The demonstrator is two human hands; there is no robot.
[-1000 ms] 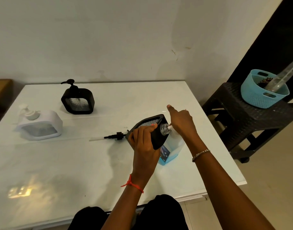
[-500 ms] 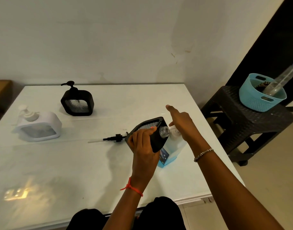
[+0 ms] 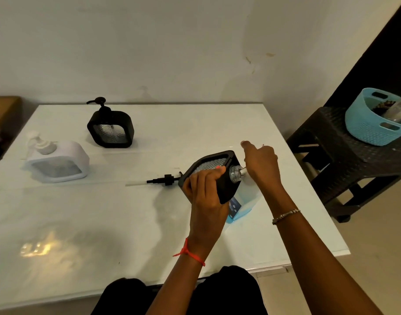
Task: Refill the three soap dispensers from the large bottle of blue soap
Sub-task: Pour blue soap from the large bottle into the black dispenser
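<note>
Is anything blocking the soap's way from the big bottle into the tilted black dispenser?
Nothing visible does. The pump lies on the table; the open neck of the tilted dispenser sits at the top of the big bottle.

Your view is dim and soft; a warm glare patch sits lower left on the desk, and the frame's edges bow.
</note>
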